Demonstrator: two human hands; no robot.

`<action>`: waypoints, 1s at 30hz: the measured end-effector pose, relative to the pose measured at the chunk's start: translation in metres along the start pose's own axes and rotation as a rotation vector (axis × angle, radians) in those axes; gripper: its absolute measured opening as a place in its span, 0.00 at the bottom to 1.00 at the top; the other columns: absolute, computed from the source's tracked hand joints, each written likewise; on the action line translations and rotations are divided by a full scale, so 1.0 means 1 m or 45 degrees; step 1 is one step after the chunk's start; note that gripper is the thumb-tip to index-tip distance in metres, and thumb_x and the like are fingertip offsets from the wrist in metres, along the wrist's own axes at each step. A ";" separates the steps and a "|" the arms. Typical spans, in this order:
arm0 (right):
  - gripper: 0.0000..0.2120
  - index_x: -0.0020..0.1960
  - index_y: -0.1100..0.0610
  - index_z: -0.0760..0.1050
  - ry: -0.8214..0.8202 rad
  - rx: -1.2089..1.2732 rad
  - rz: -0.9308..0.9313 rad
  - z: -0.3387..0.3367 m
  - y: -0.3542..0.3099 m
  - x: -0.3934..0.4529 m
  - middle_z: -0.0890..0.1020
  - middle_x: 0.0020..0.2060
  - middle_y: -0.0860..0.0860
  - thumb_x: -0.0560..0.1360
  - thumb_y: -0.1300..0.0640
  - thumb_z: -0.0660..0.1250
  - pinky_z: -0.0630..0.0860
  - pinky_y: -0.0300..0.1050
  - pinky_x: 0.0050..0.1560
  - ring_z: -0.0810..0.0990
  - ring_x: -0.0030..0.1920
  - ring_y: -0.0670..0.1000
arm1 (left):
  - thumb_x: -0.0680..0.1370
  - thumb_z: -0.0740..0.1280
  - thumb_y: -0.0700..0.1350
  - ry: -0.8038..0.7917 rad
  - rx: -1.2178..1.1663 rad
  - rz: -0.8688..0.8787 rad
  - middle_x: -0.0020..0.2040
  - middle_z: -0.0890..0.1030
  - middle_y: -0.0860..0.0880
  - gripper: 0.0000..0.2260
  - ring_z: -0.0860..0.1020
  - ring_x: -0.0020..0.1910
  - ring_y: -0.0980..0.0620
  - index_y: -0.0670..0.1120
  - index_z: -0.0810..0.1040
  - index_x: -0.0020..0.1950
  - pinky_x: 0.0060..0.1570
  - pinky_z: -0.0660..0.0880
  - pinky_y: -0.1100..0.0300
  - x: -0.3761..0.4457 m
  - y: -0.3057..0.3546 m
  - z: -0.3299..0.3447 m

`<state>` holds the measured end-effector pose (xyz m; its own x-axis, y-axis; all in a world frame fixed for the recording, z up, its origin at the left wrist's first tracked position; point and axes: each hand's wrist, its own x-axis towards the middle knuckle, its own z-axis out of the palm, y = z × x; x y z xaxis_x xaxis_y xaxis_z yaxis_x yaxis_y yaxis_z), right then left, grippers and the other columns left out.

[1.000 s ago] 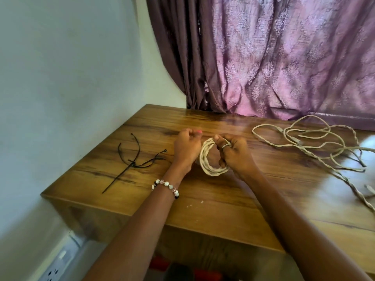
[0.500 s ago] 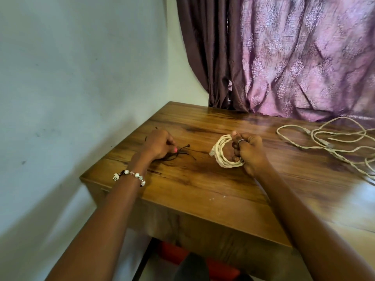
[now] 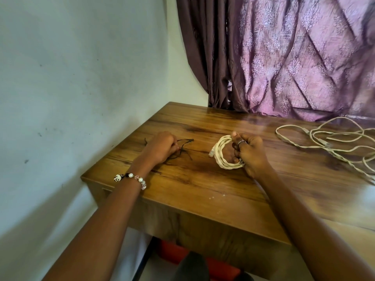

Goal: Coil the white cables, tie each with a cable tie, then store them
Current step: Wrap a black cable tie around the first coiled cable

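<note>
**Right hand holds the coil, left hand on the ties**

The right hand (image 3: 250,153) grips a coil (image 3: 222,154) of white twisted cable, fingers (image 3: 236,138) curled round the right side of the loops, thumb on top. A ring sits on one finger. The coil stands nearly upright at the middle of the table (image 3: 203,191), its lower edge at or just above the wood; which, I cannot tell. A clear plug end sticks out at the coil's left side.

The left hand (image 3: 161,148) rests on the table near the left edge, knuckles up, fingers curled down onto a bundle of thin black ties (image 3: 185,141). The ties spread out from under the hand to both sides. Whether the fingers actually pinch a tie is hidden by the back of the hand. A beaded bracelet (image 3: 132,178) circles the left wrist.

Loose cables (image 3: 324,142) lie in wide, tangled loops on the right part of the table, well apart from the coil and running off the right edge of view. A purple curtain (image 3: 294,57) hangs behind the table; a pale wall (image 3: 81,78) stands to the left.
</note>
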<state>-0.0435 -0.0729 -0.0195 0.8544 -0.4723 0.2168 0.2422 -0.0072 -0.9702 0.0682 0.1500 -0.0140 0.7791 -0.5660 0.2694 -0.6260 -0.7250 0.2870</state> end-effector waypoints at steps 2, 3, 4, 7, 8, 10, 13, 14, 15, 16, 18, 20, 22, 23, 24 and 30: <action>0.17 0.33 0.60 0.68 -0.007 0.009 0.008 -0.001 0.000 -0.001 0.64 0.23 0.51 0.80 0.58 0.62 0.63 0.37 0.18 0.61 0.18 0.45 | 0.79 0.64 0.45 0.141 0.008 0.030 0.50 0.80 0.47 0.07 0.76 0.52 0.48 0.44 0.80 0.49 0.52 0.74 0.53 0.002 -0.002 -0.001; 0.17 0.33 0.60 0.68 -0.010 0.013 0.011 -0.001 0.000 -0.001 0.64 0.24 0.51 0.80 0.58 0.62 0.63 0.37 0.18 0.61 0.18 0.45 | 0.80 0.63 0.47 0.226 0.052 0.042 0.52 0.77 0.46 0.08 0.73 0.55 0.47 0.44 0.79 0.50 0.53 0.73 0.51 0.004 -0.003 -0.002; 0.16 0.34 0.60 0.68 -0.015 0.016 0.011 -0.001 -0.001 -0.002 0.63 0.24 0.51 0.80 0.58 0.62 0.63 0.37 0.18 0.60 0.18 0.45 | 0.80 0.62 0.47 0.315 0.097 0.059 0.52 0.76 0.45 0.09 0.71 0.56 0.45 0.44 0.78 0.51 0.53 0.71 0.51 0.005 -0.004 -0.004; 0.16 0.35 0.61 0.69 -0.020 0.025 0.009 -0.002 -0.002 -0.003 0.64 0.22 0.49 0.80 0.58 0.61 0.63 0.37 0.18 0.61 0.18 0.45 | 0.81 0.62 0.46 0.527 0.025 0.159 0.49 0.73 0.46 0.08 0.74 0.47 0.47 0.43 0.77 0.53 0.42 0.67 0.59 0.009 -0.001 -0.011; 0.15 0.35 0.61 0.69 -0.019 0.023 0.006 -0.003 -0.002 -0.002 0.65 0.22 0.49 0.80 0.58 0.61 0.63 0.37 0.19 0.61 0.18 0.45 | 0.81 0.61 0.46 0.559 -0.030 0.190 0.47 0.72 0.47 0.08 0.75 0.42 0.49 0.44 0.77 0.53 0.39 0.67 0.60 0.010 0.001 -0.014; 0.14 0.37 0.62 0.70 -0.018 0.008 -0.006 -0.004 -0.001 -0.002 0.65 0.22 0.49 0.80 0.58 0.61 0.63 0.37 0.19 0.62 0.18 0.45 | 0.81 0.61 0.45 0.593 -0.049 0.253 0.44 0.74 0.49 0.06 0.75 0.39 0.50 0.44 0.76 0.53 0.35 0.70 0.58 0.012 0.005 -0.017; 0.14 0.37 0.62 0.71 -0.008 0.001 -0.012 -0.007 0.000 0.000 0.66 0.22 0.48 0.80 0.58 0.61 0.63 0.38 0.19 0.62 0.18 0.45 | 0.80 0.62 0.43 0.626 -0.121 0.301 0.41 0.81 0.47 0.05 0.79 0.36 0.50 0.43 0.76 0.51 0.36 0.78 0.51 0.015 0.014 -0.018; 0.14 0.37 0.61 0.71 -0.005 -0.004 -0.017 -0.008 0.000 0.000 0.67 0.21 0.47 0.80 0.58 0.61 0.63 0.38 0.19 0.62 0.18 0.45 | 0.81 0.62 0.42 0.627 -0.180 0.288 0.39 0.82 0.47 0.05 0.80 0.34 0.51 0.43 0.76 0.51 0.36 0.78 0.51 0.015 0.018 -0.018; 0.14 0.36 0.61 0.71 0.001 -0.007 -0.020 -0.009 0.001 0.000 0.67 0.21 0.47 0.80 0.58 0.61 0.63 0.38 0.19 0.62 0.19 0.45 | 0.81 0.61 0.42 0.618 -0.253 0.260 0.37 0.81 0.47 0.06 0.80 0.32 0.53 0.42 0.76 0.51 0.35 0.79 0.52 0.016 0.023 -0.017; 0.14 0.36 0.61 0.72 0.006 -0.006 -0.021 -0.010 0.001 0.001 0.67 0.21 0.47 0.80 0.58 0.61 0.63 0.37 0.19 0.62 0.19 0.45 | 0.82 0.60 0.43 0.597 -0.349 0.220 0.36 0.81 0.48 0.06 0.80 0.29 0.55 0.43 0.75 0.51 0.34 0.80 0.54 0.017 0.029 -0.017; 0.14 0.37 0.61 0.72 0.020 -0.006 -0.015 -0.013 0.001 0.003 0.67 0.22 0.47 0.80 0.58 0.62 0.63 0.37 0.20 0.62 0.19 0.45 | 0.82 0.60 0.44 0.539 -0.609 0.134 0.35 0.81 0.48 0.06 0.81 0.28 0.56 0.43 0.74 0.52 0.32 0.81 0.56 0.019 0.042 -0.016; 0.14 0.37 0.62 0.72 0.034 -0.019 -0.023 -0.017 0.001 0.005 0.67 0.22 0.47 0.80 0.57 0.62 0.63 0.37 0.20 0.62 0.19 0.44 | 0.82 0.60 0.44 0.464 -0.928 0.100 0.35 0.82 0.44 0.05 0.83 0.29 0.52 0.43 0.74 0.51 0.32 0.81 0.54 0.020 0.060 -0.015; 0.13 0.39 0.64 0.73 0.040 -0.023 -0.031 -0.021 0.000 0.007 0.68 0.24 0.49 0.80 0.57 0.62 0.63 0.37 0.20 0.63 0.20 0.44 | 0.81 0.61 0.42 0.361 -1.195 0.116 0.36 0.83 0.41 0.04 0.84 0.32 0.46 0.43 0.74 0.49 0.32 0.81 0.54 0.021 0.081 -0.013; 0.13 0.42 0.65 0.73 0.041 -0.015 -0.031 -0.023 -0.001 0.007 0.67 0.25 0.51 0.80 0.57 0.62 0.62 0.37 0.20 0.62 0.19 0.44 | 0.81 0.61 0.41 0.305 -1.289 0.134 0.37 0.83 0.39 0.05 0.84 0.34 0.45 0.41 0.74 0.49 0.33 0.81 0.54 0.023 0.092 -0.011; 0.12 0.43 0.65 0.74 0.038 -0.009 -0.031 -0.025 -0.003 0.007 0.67 0.26 0.52 0.80 0.57 0.62 0.62 0.37 0.19 0.62 0.20 0.44 | 0.81 0.62 0.40 0.251 -1.356 0.159 0.37 0.83 0.38 0.05 0.84 0.35 0.44 0.40 0.74 0.49 0.34 0.81 0.54 0.024 0.101 -0.008; 0.15 0.47 0.71 0.74 -0.164 -0.167 -0.022 -0.070 -0.021 0.013 0.66 0.25 0.51 0.80 0.58 0.62 0.59 0.36 0.20 0.59 0.20 0.45 | 0.81 0.60 0.39 0.130 -1.591 0.313 0.38 0.84 0.43 0.05 0.84 0.34 0.46 0.40 0.73 0.47 0.27 0.78 0.61 0.036 0.140 0.013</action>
<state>-0.0700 -0.1407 -0.0045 0.9044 -0.3547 0.2373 0.2025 -0.1329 -0.9702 0.0096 0.0229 0.0239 0.6676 -0.5595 0.4912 -0.4006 0.2861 0.8704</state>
